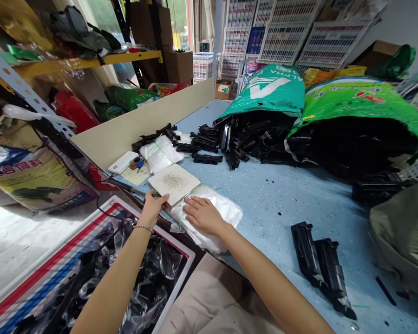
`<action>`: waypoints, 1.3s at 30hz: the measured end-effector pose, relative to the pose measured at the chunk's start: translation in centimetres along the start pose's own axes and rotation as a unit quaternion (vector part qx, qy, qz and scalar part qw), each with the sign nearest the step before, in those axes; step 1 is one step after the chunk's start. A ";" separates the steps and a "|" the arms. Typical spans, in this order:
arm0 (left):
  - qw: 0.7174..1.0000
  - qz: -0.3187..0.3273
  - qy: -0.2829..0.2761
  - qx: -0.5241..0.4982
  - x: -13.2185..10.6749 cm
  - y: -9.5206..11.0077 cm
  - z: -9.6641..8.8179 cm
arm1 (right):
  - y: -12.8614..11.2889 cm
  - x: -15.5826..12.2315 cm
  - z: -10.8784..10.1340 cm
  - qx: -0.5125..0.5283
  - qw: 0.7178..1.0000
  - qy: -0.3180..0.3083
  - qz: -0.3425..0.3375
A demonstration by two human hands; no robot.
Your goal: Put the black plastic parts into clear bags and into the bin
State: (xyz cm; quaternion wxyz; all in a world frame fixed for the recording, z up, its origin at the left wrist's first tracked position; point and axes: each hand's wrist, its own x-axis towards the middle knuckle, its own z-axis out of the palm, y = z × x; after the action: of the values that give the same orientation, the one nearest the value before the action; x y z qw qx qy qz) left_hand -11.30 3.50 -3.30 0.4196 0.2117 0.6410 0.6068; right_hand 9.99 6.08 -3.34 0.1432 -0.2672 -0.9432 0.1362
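My left hand (153,209) is at the near corner of a pale square board (176,183), thumb and forefinger closed on its edge. Dark specks are scattered over the board's top. My right hand (202,214) lies with fingers stretched out on a bundle of clear plastic bags (226,208) at the table's front edge; it grips nothing. A second bundle of plastic bags (159,155), bound with green string, lies just behind the board. Left of that are a white phone-like case (123,163) and some keys (138,163).
Black plastic parts (209,139) spill from a teal sack (268,90) and a green sack (362,99) on the blue table (264,199). Two black parts (320,264) lie at the right. Below left stands a crate (107,208) of plastic-wrapped parts. A low board (142,116) edges the table.
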 end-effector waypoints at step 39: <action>0.796 0.289 -0.290 0.445 -12.3 -2.9 8.1 | 8.2 -26.4 -13.4 -0.262 0.910 -0.067 0.315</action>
State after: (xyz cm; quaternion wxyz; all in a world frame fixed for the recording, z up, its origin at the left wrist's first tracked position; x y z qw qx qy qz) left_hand 2.70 -1.69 -1.90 0.2506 0.7168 0.5976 0.2574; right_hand 39.96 0.85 1.07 -0.0461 -0.5688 -0.8190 -0.0598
